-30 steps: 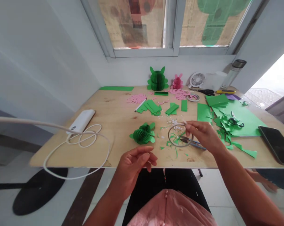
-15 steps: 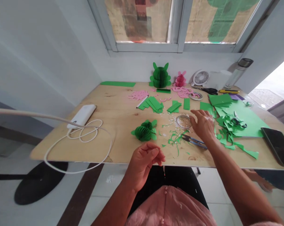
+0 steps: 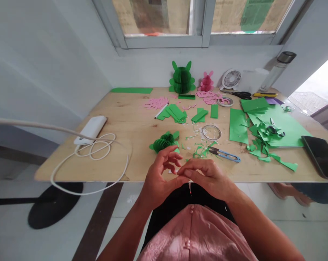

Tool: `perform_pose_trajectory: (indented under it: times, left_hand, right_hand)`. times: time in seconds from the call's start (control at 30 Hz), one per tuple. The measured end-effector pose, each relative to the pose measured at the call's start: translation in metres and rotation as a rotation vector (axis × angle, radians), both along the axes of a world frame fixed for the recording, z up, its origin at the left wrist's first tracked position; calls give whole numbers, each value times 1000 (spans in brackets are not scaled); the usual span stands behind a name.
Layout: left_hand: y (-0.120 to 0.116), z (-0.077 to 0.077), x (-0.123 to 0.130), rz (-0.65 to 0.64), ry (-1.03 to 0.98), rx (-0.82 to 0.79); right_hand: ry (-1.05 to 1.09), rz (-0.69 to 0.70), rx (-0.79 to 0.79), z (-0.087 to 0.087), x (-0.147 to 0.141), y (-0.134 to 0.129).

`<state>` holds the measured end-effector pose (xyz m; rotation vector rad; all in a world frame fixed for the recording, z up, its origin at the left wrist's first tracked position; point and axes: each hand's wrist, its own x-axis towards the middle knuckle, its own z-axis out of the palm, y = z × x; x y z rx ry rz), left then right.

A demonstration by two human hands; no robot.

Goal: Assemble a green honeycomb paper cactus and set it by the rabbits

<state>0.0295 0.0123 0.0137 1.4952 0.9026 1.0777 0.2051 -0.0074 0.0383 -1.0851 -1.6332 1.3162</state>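
Note:
My left hand (image 3: 160, 177) is over the table's front edge, fingers apart and curved, with its thumb against the fingertips of my right hand (image 3: 207, 177). The right hand's thumb and fingers are pinched together; anything between them is too small to make out. Just beyond my left hand lies a green honeycomb paper figure (image 3: 164, 142), partly covered by the fingers. Blue-handled snips (image 3: 225, 154) rest among green paper scraps (image 3: 202, 149), and a thin roll of tape (image 3: 211, 132) lies flat behind them.
Green paper sheets (image 3: 286, 127) with small scissors (image 3: 275, 131) on top lie right, beside a phone (image 3: 321, 156). A power bank (image 3: 90, 130) and looped cable are left. A green figure (image 3: 181, 79), pink figure (image 3: 206, 82) and fan (image 3: 231, 79) stand at the back.
My right hand has moved from beside the tape roll back towards me and met my left hand. Its fingers have closed, while the left hand's fingers have spread. The view has tilted down slightly.

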Motion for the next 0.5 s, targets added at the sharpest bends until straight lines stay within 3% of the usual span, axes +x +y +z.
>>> perform_pose_trajectory:
  times: [0.23, 0.5]
  left_hand:
    - [4, 1, -8, -23, 142, 176]
    - [4, 4, -10, -4, 207, 219]
  right_hand:
    - [-44, -23, -18, 4, 6, -6]
    - [-115, -71, 34, 6, 5, -8]
